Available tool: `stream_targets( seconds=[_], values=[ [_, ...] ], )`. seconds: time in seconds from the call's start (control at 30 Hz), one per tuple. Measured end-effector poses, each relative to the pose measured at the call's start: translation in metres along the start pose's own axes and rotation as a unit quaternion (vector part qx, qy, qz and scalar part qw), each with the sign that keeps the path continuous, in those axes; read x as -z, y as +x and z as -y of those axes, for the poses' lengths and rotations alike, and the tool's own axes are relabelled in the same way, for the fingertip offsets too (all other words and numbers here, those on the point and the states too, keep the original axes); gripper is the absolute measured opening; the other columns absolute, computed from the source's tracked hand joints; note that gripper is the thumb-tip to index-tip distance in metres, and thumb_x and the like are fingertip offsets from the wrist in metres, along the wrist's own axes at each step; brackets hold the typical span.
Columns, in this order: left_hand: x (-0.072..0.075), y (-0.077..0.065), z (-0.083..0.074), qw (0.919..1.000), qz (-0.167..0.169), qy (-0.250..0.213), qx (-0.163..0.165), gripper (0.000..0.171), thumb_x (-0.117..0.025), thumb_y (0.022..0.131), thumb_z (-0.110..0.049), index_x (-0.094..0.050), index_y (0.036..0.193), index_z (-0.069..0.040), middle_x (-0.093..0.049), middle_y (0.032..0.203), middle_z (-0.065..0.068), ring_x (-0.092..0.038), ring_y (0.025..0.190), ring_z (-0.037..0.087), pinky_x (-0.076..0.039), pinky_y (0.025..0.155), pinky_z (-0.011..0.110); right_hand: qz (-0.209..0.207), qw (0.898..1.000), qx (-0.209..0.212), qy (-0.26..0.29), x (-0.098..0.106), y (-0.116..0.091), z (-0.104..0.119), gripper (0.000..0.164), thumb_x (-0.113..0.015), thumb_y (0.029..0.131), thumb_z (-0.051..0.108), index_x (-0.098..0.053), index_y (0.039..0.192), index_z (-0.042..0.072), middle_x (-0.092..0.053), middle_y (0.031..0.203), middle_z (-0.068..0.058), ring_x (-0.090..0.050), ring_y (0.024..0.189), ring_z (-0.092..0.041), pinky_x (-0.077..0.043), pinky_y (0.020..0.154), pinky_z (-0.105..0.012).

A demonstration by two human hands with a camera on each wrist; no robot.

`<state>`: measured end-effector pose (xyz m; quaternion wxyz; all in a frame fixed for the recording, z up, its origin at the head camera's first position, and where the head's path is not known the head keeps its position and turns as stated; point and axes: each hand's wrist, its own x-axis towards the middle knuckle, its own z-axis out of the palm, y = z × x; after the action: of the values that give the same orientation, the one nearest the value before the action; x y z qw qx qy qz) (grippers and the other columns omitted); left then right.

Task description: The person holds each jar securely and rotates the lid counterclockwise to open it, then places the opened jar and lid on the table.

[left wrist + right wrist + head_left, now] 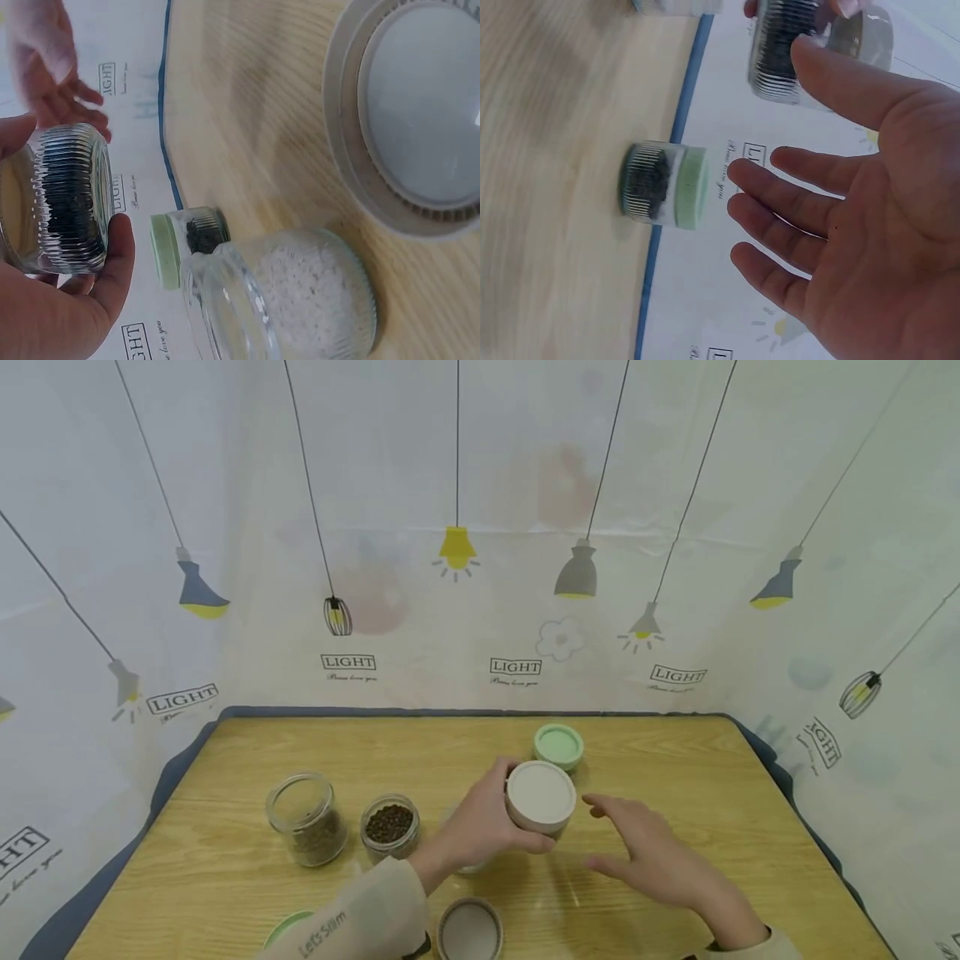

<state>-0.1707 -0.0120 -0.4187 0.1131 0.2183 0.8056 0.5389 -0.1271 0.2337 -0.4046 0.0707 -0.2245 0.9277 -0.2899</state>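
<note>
My left hand [480,822] grips a ribbed glass jar [71,199] round its side, raised above the table. Dark contents show through its glass, and a white lid [542,793] covers its top. To the right of that jar, my right hand [656,852] hovers with fingers spread and palm bare, touching nothing. Just behind the held jar stands a smaller ribbed jar with a green lid [558,746], dark stuff inside. Below my left forearm, mostly hidden in the head view, is an uncovered glass jar of white grains [311,296].
On the left of the wooden table [225,877] stand two uncovered jars: a jar of brownish grains [311,831] and a jar of dark beans or peppercorns [390,823]. A pale lid [470,931] lies near the front, and a green rim [285,927] peeks out beside my left sleeve.
</note>
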Motion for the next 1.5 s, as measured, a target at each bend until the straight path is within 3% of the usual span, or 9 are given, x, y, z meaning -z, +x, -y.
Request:
stream_targets(
  seconds=[0.13, 0.23, 0.33, 0.43, 0.67, 0.8, 1.07, 1.33, 1.5],
  values=[
    [-0.007, -0.003, 0.001, 1.0000, 0.006, 0.003, -0.003, 0.088, -0.088, 0.063, -0.037, -0.036, 0.134, -0.021, -0.054, 0.126, -0.004, -0.053, 0.112, 0.013, -0.044, 0.098, 0.044, -0.038, 0.999, 0.001, 0.003, 0.011, 0.003, 0.009, 0.053, -0.045, 0.099, 0.046, -0.045, 0.137, 0.009, -0.057, 0.126, -0.010, -0.052, 0.115, -0.032, -0.045, 0.090, -0.057],
    [-0.012, -0.004, 0.003, 1.0000, 0.003, 0.001, -0.006, 0.087, -0.088, 0.063, -0.036, -0.038, 0.132, -0.021, -0.055, 0.125, -0.003, -0.054, 0.111, 0.013, -0.045, 0.096, 0.042, -0.068, 0.998, -0.009, -0.002, 0.016, 0.007, 0.018, 0.048, -0.039, 0.102, 0.044, -0.049, 0.135, 0.011, -0.056, 0.129, -0.010, -0.053, 0.116, -0.030, -0.047, 0.090, -0.054],
    [-0.019, -0.006, 0.005, 0.9999, 0.001, -0.010, -0.005, 0.086, -0.088, 0.064, -0.035, -0.037, 0.132, -0.020, -0.055, 0.125, -0.002, -0.055, 0.110, 0.014, -0.046, 0.095, 0.041, -0.076, 0.996, -0.010, -0.041, 0.018, 0.013, 0.028, 0.053, -0.042, 0.099, 0.051, -0.049, 0.136, 0.014, -0.054, 0.131, -0.008, -0.053, 0.115, -0.027, -0.048, 0.090, -0.053],
    [-0.025, -0.009, 0.006, 0.9998, 0.001, -0.022, 0.004, 0.086, -0.087, 0.065, -0.038, -0.036, 0.133, -0.023, -0.053, 0.126, -0.002, -0.054, 0.110, 0.014, -0.047, 0.092, 0.039, -0.057, 0.995, -0.013, -0.078, 0.016, 0.018, 0.037, 0.065, -0.045, 0.093, 0.062, -0.048, 0.137, 0.014, -0.052, 0.131, -0.009, -0.052, 0.116, -0.028, -0.048, 0.091, -0.052],
    [-0.036, -0.014, 0.009, 0.9995, -0.016, -0.027, 0.005, 0.084, -0.085, 0.066, -0.039, -0.038, 0.133, -0.024, -0.054, 0.124, -0.002, -0.055, 0.105, 0.014, -0.050, 0.086, 0.034, -0.033, 0.992, -0.041, -0.118, 0.003, 0.025, 0.054, 0.087, -0.052, 0.078, 0.077, -0.047, 0.137, 0.013, -0.052, 0.122, -0.010, -0.055, 0.088, -0.020, -0.049, 0.065, -0.038],
    [-0.039, -0.017, 0.012, 0.9993, -0.020, -0.030, 0.008, 0.086, -0.085, 0.067, -0.036, -0.037, 0.136, -0.022, -0.054, 0.123, -0.001, -0.056, 0.104, 0.015, -0.051, 0.084, 0.033, -0.049, 0.989, -0.050, -0.129, -0.005, 0.029, 0.056, 0.086, -0.058, 0.075, 0.076, -0.051, 0.131, 0.012, -0.052, 0.115, -0.007, -0.053, 0.080, -0.018, -0.046, 0.059, -0.035],
    [-0.041, -0.016, 0.018, 0.9985, 0.000, -0.053, 0.016, 0.088, -0.084, 0.068, -0.037, -0.036, 0.140, -0.023, -0.053, 0.127, -0.003, -0.054, 0.109, 0.014, -0.049, 0.090, 0.035, -0.073, 0.988, -0.048, -0.127, -0.009, 0.032, 0.055, 0.081, -0.064, 0.072, 0.071, -0.055, 0.122, 0.008, -0.054, 0.112, -0.006, -0.054, 0.079, -0.017, -0.048, 0.062, -0.036],
    [-0.040, -0.015, 0.021, 0.9998, -0.001, -0.008, 0.016, 0.090, -0.086, 0.065, -0.036, -0.038, 0.139, -0.021, -0.057, 0.121, -0.003, -0.056, 0.104, 0.011, -0.050, 0.088, 0.033, -0.065, 0.989, -0.028, -0.128, -0.012, 0.033, 0.052, 0.073, -0.068, 0.071, 0.067, -0.057, 0.117, 0.012, -0.049, 0.098, 0.000, -0.050, 0.073, -0.013, -0.045, 0.059, -0.032],
    [-0.039, -0.015, 0.020, 0.9997, -0.003, 0.012, 0.023, 0.089, -0.087, 0.062, -0.038, -0.042, 0.136, -0.019, -0.060, 0.116, -0.002, -0.057, 0.099, 0.010, -0.051, 0.083, 0.031, -0.060, 0.989, -0.008, -0.134, -0.013, 0.035, 0.050, 0.071, -0.068, 0.071, 0.065, -0.057, 0.115, 0.011, -0.051, 0.099, -0.001, -0.050, 0.075, -0.012, -0.045, 0.060, -0.031]
  ],
)
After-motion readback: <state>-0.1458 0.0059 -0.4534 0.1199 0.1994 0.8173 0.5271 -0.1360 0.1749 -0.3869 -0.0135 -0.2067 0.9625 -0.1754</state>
